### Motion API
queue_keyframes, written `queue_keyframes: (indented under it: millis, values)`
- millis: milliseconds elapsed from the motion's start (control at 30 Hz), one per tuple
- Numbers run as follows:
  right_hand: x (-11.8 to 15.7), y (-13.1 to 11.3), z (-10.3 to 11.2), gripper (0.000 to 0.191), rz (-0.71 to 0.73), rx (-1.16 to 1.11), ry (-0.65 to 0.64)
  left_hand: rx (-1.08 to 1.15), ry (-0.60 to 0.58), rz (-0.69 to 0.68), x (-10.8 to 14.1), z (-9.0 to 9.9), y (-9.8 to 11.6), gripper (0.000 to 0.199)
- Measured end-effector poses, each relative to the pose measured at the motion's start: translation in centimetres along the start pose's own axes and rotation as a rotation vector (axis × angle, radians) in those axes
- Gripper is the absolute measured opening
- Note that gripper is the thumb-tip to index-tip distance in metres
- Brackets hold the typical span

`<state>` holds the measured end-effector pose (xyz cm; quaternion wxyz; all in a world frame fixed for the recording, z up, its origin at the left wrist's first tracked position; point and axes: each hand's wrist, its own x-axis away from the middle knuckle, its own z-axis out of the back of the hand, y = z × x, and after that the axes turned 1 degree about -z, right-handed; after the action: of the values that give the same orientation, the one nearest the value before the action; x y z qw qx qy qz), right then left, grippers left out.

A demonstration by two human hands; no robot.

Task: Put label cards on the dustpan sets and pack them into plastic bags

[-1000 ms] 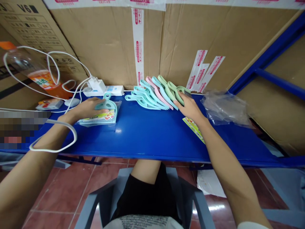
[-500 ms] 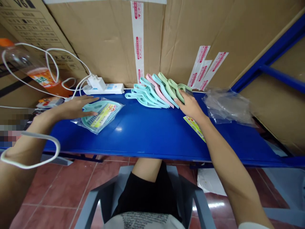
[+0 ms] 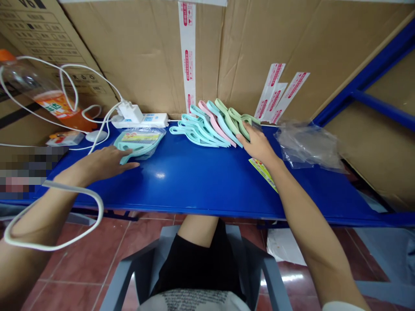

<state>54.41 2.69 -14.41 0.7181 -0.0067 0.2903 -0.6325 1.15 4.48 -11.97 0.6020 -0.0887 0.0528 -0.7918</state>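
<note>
My left hand (image 3: pixel 102 163) is at the left of the table, thumb stretched out and apart from the fingers. Against its fingertips is the handle end of a light-blue plastic piece in a clear bag (image 3: pixel 140 142) with a yellow-green label. My right hand (image 3: pixel 257 141) has its fingers closed around a green looped-handle plastic piece (image 3: pixel 238 122) at the right end of a fanned row. Alongside in that row lie a pink piece (image 3: pixel 216 123) and several light-blue pieces (image 3: pixel 197 129). By my right forearm rests a yellow-green label card (image 3: pixel 263 172).
Clear plastic bags (image 3: pixel 308 142) lie right on the blue table (image 3: pixel 191 181). At the back left are a white power strip (image 3: pixel 155 120), cables and an orange drink bottle (image 3: pixel 56 106). Cardboard (image 3: pixel 207 56) stands behind. A white cable loop (image 3: pixel 99 207) crosses my left forearm.
The bagged light-blue piece has turned and shifted back, its label now toward the cardboard. My left hand has moved down toward the near side. My right hand stays at the green pieces.
</note>
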Motion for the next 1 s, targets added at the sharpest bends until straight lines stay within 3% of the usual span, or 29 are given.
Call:
queue_keyframes:
  millis: [100, 367, 633, 767, 833, 900, 1000]
  values:
    - [0.1, -0.3, 0.2, 0.07, 0.01, 0.002, 0.01, -0.104, -0.075, -0.025, -0.3, 0.4, 1.7, 0.06]
    - [0.0, 0.1, 0.9, 0.07, 0.044, -0.051, -0.008, -0.059, -0.013, 0.079, -1.1, 1.8, 5.5, 0.059]
    - [-0.3, 1.5, 2.2, 0.056, 0.028, -0.044, -0.048, -0.085, -0.012, 0.101, -1.8, 2.3, 5.8, 0.058]
    - [-0.3, 1.9, 2.5, 0.051, 0.036, -0.09, -0.053, -0.081, -0.011, 0.147, -0.5, 3.0, 6.6, 0.064]
    - [-0.3, 2.1, 2.6, 0.049, 0.038, -0.125, -0.056, -0.108, 0.054, 0.209, 0.9, 3.8, 7.7, 0.073]
    - [-0.3, 2.2, 2.7, 0.047, 0.024, -0.156, -0.044, -0.108, 0.225, 0.231, 1.9, 5.0, 9.1, 0.077]
    - [-0.4, 2.2, 2.8, 0.041, -0.036, -0.174, 0.009, 0.083, 0.471, 0.083, 1.5, 7.2, 11.4, 0.068]
